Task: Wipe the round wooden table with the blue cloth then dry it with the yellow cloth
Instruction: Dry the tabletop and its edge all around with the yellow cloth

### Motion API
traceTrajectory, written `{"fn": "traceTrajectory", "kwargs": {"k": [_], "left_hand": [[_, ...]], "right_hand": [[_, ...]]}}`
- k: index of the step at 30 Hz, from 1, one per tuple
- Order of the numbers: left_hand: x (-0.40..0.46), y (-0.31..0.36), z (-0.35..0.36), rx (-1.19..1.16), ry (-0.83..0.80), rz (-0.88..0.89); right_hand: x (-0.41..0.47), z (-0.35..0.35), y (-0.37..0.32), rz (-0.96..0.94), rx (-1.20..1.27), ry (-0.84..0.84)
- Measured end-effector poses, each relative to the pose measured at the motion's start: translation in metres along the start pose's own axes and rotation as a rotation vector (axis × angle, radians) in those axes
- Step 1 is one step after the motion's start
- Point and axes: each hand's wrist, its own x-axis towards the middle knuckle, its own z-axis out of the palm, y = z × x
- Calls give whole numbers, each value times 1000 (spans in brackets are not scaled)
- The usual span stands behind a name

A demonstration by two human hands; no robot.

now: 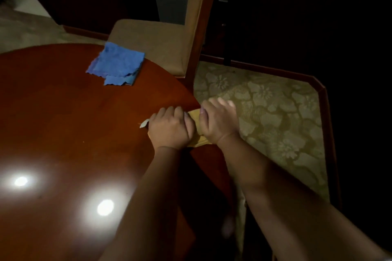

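Note:
The round wooden table point(70, 116) fills the left half of the view, glossy reddish brown. A folded blue cloth point(117, 63) lies flat near its far edge, untouched. At the table's right edge a yellow cloth point(196, 119) is mostly hidden under both hands. My left hand point(170, 128) is closed on the cloth's left part, with a pale corner sticking out past the knuckles. My right hand point(218, 119) grips the cloth's right part, partly beyond the table edge.
A chair point(161, 40) with beige seat and wooden back frame stands against the table's far right edge. Patterned carpet point(271, 112) lies to the right, bordered by dark wooden trim. Two bright lamp reflections point(105, 207) glare on the near tabletop.

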Motion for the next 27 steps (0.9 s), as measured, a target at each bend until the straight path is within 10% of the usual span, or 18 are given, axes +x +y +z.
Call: {"fn": "traceTrajectory", "kwargs": {"k": [12, 27], "left_hand": [[29, -6, 2, 48, -76, 35], [-144, 26, -97, -60, -165, 53]], "right_hand": [[25, 6, 6, -65, -29, -54], [-158, -74, -54, -16, -131, -118]]}}
